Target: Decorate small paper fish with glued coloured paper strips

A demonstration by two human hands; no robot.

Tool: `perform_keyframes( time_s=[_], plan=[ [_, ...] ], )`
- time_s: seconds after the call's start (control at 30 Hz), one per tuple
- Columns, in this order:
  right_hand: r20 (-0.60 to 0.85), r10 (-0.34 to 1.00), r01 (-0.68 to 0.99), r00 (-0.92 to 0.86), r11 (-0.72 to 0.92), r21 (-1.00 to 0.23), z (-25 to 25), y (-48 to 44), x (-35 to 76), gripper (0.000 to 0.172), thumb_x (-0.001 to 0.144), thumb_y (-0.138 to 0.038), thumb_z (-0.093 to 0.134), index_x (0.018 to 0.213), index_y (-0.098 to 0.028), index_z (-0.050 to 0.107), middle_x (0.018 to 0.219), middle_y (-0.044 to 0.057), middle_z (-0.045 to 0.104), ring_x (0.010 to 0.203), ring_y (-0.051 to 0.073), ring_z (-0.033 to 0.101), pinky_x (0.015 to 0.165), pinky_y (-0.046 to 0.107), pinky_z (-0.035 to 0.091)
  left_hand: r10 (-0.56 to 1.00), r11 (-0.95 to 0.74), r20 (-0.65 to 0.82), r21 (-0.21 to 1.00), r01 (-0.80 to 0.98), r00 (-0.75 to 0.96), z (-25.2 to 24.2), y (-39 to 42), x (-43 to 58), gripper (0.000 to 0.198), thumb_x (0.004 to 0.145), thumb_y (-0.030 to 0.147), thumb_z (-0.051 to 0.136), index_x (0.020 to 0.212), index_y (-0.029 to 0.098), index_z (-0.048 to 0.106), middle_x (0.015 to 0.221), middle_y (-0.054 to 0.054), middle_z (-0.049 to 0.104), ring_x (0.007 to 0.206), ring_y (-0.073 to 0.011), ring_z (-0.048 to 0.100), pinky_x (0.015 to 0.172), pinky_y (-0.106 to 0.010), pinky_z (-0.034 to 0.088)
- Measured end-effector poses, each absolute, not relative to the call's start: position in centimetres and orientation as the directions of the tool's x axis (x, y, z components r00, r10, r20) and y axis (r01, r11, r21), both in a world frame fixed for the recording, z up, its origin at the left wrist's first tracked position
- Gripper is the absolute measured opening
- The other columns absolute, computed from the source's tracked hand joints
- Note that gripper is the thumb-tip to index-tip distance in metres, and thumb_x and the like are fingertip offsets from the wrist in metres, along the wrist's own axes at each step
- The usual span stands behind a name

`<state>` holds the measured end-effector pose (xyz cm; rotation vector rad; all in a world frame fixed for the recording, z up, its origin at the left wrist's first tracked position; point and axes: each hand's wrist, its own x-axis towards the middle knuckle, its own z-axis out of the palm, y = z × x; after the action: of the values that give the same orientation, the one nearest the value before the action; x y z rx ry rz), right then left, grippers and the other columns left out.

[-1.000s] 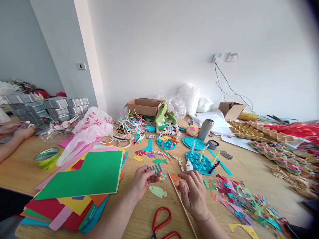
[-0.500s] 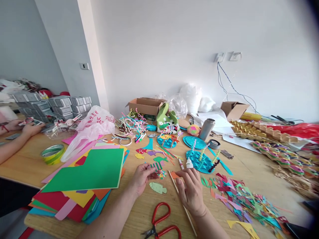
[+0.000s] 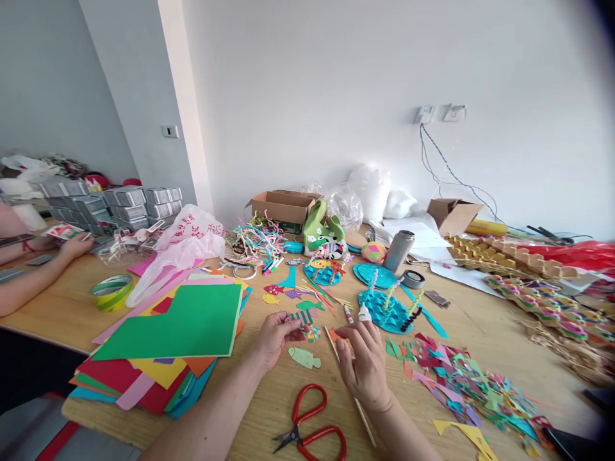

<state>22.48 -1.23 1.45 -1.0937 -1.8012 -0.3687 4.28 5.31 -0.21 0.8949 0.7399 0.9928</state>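
Head view, left to right: left hand (image 3: 275, 334) pinched on striped paper fish (image 3: 302, 318) over worktop (image 3: 480, 320); pale green fish cut-out (image 3: 304, 357) flat between; right hand (image 3: 366, 363) fingertips closed on orange scrap (image 3: 335, 335) beside wooden stick (image 3: 366, 426). Small-piece handling, by the look; calls for steady, fine pinch.

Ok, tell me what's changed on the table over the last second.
The right hand moved forward and left, and its fingers curled down onto the orange scrap beside the stick. I cannot tell whether it grips the scrap. The left hand still pinches the striped paper fish. The pale green fish and red scissors lie where they were.
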Motion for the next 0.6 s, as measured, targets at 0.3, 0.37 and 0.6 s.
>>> perform_keyframes(
  time_s=[0.3, 0.37, 0.6],
  plan=[
    [0.849, 0.509, 0.799, -0.140, 0.565, -0.207, 1.33, -1.07, 22.50, 0.010, 0.090, -0.014, 0.047, 0.087, -0.021, 0.054, 0.076, 0.002, 0.058, 0.071, 0.018, 0.048, 0.068, 0.034, 0.035, 0.912, 0.254, -0.088, 0.888, -0.383, 0.401, -0.30, 5.30, 4.33, 0.039, 0.060, 0.039, 0.083, 0.078, 0.008, 0.067, 0.078, -0.011, 0.072, 0.065, -0.0153, 0.065, 0.069, -0.029, 0.050],
    [0.848, 0.512, 0.797, -0.136, 0.565, -0.212, 1.27, -1.04, 22.55, 0.010, 0.090, -0.014, 0.048, 0.087, -0.021, 0.054, 0.076, 0.002, 0.058, 0.071, 0.018, 0.048, 0.068, 0.035, 0.035, 0.914, 0.253, -0.089, 0.887, -0.386, 0.395, -0.32, 5.30, 4.34, 0.037, 0.060, 0.039, 0.083, 0.075, 0.008, 0.067, 0.077, -0.011, 0.072, 0.064, -0.0150, 0.064, 0.069, -0.028, 0.051],
    [0.851, 0.508, 0.800, -0.131, 0.561, -0.212, 1.18, -0.94, 22.48, 0.012, 0.090, -0.012, 0.047, 0.086, -0.021, 0.054, 0.074, 0.002, 0.058, 0.070, 0.018, 0.048, 0.068, 0.034, 0.035, 0.912, 0.241, -0.062, 0.881, -0.407, 0.406, -0.24, 5.25, 4.29, 0.035, 0.062, 0.037, 0.082, 0.076, 0.009, 0.068, 0.077, -0.010, 0.072, 0.063, -0.0144, 0.064, 0.068, -0.028, 0.051]
  ],
)
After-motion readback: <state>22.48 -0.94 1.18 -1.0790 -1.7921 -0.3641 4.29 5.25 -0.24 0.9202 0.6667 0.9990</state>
